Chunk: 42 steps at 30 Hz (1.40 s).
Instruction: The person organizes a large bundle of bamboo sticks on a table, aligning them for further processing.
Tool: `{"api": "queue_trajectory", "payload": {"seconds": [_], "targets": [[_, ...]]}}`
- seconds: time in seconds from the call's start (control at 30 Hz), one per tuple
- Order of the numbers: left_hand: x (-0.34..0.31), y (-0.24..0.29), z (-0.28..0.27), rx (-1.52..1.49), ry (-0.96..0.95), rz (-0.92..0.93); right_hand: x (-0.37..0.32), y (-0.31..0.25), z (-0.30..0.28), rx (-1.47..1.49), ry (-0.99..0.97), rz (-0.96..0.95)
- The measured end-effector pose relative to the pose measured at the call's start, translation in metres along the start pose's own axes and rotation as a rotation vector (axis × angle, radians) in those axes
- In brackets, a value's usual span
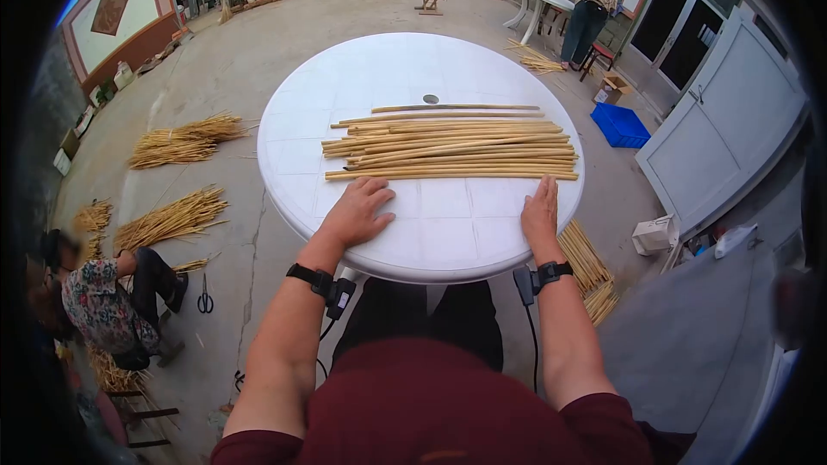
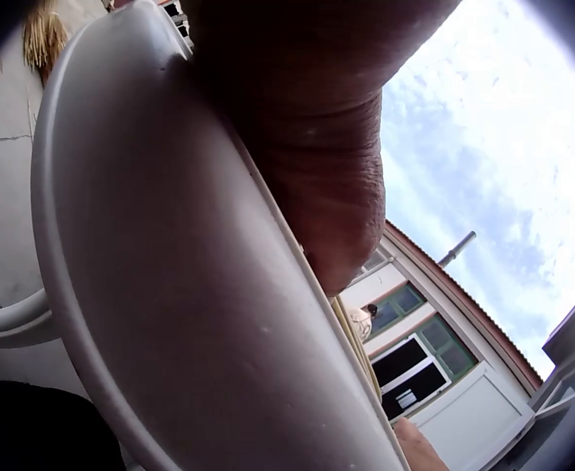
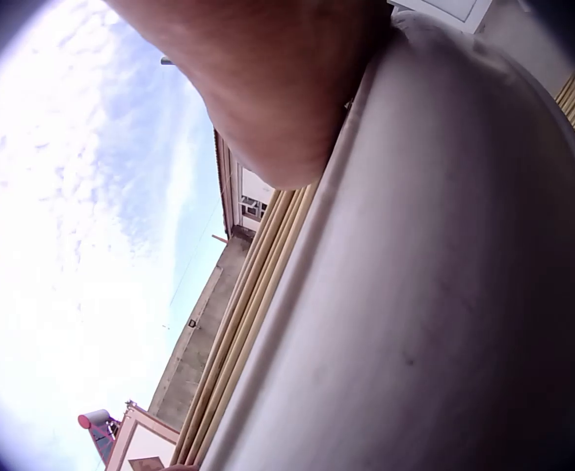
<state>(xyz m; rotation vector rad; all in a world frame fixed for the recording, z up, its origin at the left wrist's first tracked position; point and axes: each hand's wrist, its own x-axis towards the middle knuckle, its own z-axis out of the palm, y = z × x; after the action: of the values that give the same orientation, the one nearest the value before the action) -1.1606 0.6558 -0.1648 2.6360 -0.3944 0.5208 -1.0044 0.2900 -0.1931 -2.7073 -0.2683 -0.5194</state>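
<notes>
A loose row of tan sticks (image 1: pixel 448 145) lies crosswise on the round white table (image 1: pixel 413 245), with one stick (image 1: pixel 457 108) a little apart at the far side. The left hand (image 1: pixel 357 211) rests on the tabletop, fingers spread and relaxed, fingertips at the near stick's left part. Near the right end, the right hand (image 1: pixel 540 211) lies with fingers extended together, tips at the same stick. In the left wrist view the left hand (image 2: pixel 307 147) is dark above the table edge; the right wrist view has the right hand (image 3: pixel 268 98) beside the sticks (image 3: pixel 248 324).
Stick bundles (image 1: pixel 185 139) lie on the ground at left, and more sticks (image 1: pixel 586 267) below the table's right side. A seated person (image 1: pixel 112 301) is at lower left, scissors (image 1: pixel 205 297) nearby. A blue crate (image 1: pixel 620 125) and a white door (image 1: pixel 724 120) stand at right.
</notes>
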Motion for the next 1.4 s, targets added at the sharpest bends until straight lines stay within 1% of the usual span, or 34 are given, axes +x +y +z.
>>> {"api": "queue_trajectory", "payload": {"seconds": [0.1, 0.2, 0.3, 0.4, 0.5, 0.6, 0.67, 0.73, 0.77, 0.87, 0.93, 1.0, 1.1, 1.2, 1.4], "targets": [[0.001, 0.001, 0.000, 0.038, -0.002, 0.019, 0.000, 0.008, 0.002, 0.067, 0.091, -0.074], [0.001, 0.002, 0.002, 0.045, 0.037, 0.036, 0.003, 0.012, 0.003, 0.176, 0.103, -0.044], [0.001, 0.003, 0.003, 0.039, 0.023, 0.022, 0.008, 0.010, 0.001, 0.199, 0.055, 0.022], [0.002, 0.003, 0.002, 0.050, 0.009, 0.002, 0.007, 0.011, 0.000, 0.199, 0.053, -0.004], [0.002, 0.003, 0.002, 0.057, 0.027, 0.035, 0.004, 0.012, 0.004, 0.168, 0.066, -0.026], [-0.001, 0.008, -0.002, 0.058, 0.097, 0.040, 0.000, 0.005, -0.002, 0.079, 0.005, 0.010], [0.000, 0.015, -0.001, 0.143, 0.150, 0.072, -0.008, 0.004, -0.002, 0.084, -0.028, 0.002], [0.013, 0.021, 0.006, 0.240, 0.210, 0.116, 0.002, 0.000, -0.008, 0.075, -0.051, 0.002], [0.025, 0.020, 0.013, 0.276, 0.178, 0.175, 0.000, -0.003, -0.012, 0.064, -0.073, 0.013], [0.087, 0.062, 0.021, 0.339, 0.154, 0.103, -0.001, -0.003, -0.012, 0.061, -0.112, 0.023], [0.127, 0.066, 0.042, 0.372, 0.026, 0.048, -0.003, -0.006, -0.017, 0.049, -0.121, 0.015], [0.165, 0.058, 0.056, 0.393, -0.110, -0.023, 0.002, -0.006, -0.019, 0.060, -0.118, 0.017], [0.193, 0.043, 0.067, 0.411, -0.348, -0.153, -0.001, -0.006, -0.019, 0.069, -0.138, 0.021], [0.199, 0.030, 0.070, 0.363, -0.414, -0.153, -0.006, -0.005, -0.015, 0.046, -0.116, -0.004], [0.182, 0.010, 0.061, 0.381, -0.325, -0.048, -0.004, -0.007, -0.021, 0.069, -0.136, 0.013]]}}
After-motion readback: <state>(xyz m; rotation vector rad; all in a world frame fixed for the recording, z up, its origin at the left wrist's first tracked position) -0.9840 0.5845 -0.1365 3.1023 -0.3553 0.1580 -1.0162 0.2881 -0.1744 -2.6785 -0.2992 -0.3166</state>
